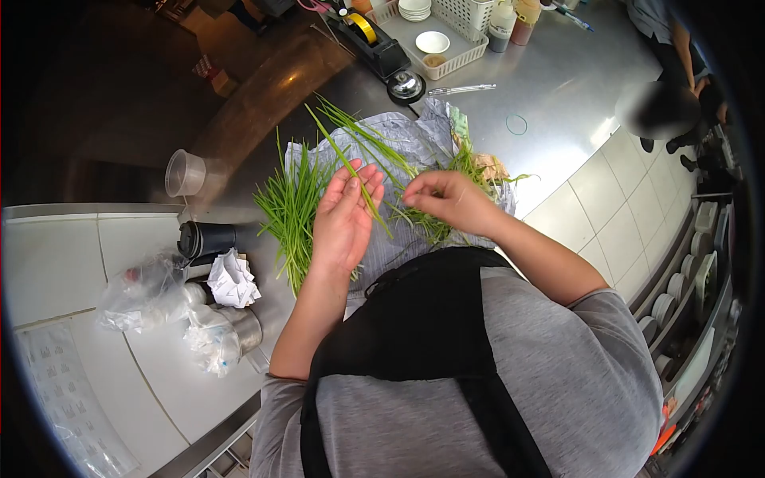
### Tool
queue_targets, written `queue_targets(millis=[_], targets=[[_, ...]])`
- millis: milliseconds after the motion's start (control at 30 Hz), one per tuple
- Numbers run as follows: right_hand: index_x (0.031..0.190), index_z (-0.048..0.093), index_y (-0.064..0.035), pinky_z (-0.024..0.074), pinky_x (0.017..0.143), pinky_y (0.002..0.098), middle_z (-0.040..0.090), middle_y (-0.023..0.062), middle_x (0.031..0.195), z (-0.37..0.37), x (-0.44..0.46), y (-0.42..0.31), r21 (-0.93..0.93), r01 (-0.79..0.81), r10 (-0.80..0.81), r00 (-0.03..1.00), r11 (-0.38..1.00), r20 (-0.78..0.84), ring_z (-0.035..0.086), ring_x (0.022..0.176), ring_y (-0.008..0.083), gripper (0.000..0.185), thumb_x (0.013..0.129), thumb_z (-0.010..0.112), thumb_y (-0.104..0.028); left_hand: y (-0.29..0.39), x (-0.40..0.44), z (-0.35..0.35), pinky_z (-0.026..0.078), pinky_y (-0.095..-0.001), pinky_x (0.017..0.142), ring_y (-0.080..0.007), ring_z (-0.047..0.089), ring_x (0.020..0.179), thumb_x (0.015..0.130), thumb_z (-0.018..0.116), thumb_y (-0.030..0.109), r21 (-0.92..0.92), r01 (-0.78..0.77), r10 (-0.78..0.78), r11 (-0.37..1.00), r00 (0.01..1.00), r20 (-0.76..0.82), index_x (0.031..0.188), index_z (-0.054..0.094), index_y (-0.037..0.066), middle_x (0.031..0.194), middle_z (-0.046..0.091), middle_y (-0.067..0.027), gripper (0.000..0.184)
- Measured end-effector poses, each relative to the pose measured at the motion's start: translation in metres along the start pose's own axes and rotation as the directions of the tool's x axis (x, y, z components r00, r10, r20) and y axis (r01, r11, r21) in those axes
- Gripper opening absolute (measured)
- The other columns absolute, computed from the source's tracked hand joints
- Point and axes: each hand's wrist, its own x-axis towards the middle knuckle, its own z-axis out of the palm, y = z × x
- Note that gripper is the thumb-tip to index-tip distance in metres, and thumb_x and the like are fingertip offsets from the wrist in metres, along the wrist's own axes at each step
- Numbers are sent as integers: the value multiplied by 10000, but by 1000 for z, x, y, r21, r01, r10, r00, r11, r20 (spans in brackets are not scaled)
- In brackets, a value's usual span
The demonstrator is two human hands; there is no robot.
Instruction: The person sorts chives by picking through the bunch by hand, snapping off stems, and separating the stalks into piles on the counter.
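Note:
My left hand point(347, 209) is palm up with its fingers curled round a few long green chive stalks point(333, 142), which slant up and away. Just to its right, my right hand point(456, 199) is pinched at thumb and forefinger; whatever is between those tips is too small to make out. A thick bunch of chives point(293, 209) lies to the left of my left hand. More chives point(362, 131) stretch beyond both hands, and a tangle of leafy trimmings point(434, 227) rests beneath my right hand. Crumpled grey striped wrapping point(390, 267) is spread under the greens.
At the back stand a black tape dispenser point(370, 44), a call bell point(406, 85) and a white basket point(462, 57) with small dishes. A pen point(462, 89) and a rubber band point(516, 124) lie on the steel counter point(558, 88). A clear tub point(185, 173) is left; another person point(669, 48) is far right.

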Motion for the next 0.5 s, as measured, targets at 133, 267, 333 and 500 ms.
queue_targets(millis=[133,267,333,500], targets=[[892,649,-23,393,536,245,538,4,630,23,2,-7,-58,21,-16,995,998,95,468,586,73,168,834,691,-176,-1,-2,9,407,-372,1026,-239,506,1172,973,464,110,1,-13,13,1000,1000,3,1250,429,32,1247,513,-134,290],[898,648,-34,394,536,258,525,12,620,31,7,2,57,7,-10,999,998,52,462,572,82,140,830,685,-150,1,-4,10,385,-388,1045,-270,492,1194,975,458,101,-29,-28,28,999,1000,-1,1202,443,36,1260,507,-169,237],[895,648,-42,394,525,273,509,24,608,30,5,-7,-16,43,-43,999,999,-19,460,560,90,119,824,682,-132,1,-3,10,383,-388,1049,-272,488,1200,975,453,96,-40,-32,32,999,999,4,1190,444,38,1268,503,-175,223],[884,643,-43,408,508,308,519,70,616,30,4,-9,-195,228,-254,960,954,-116,492,538,148,117,796,683,-110,-2,-1,11,379,-382,1050,-280,478,1215,976,438,76,-64,-55,56,996,998,9,1128,455,46,1275,499,-184,156]])
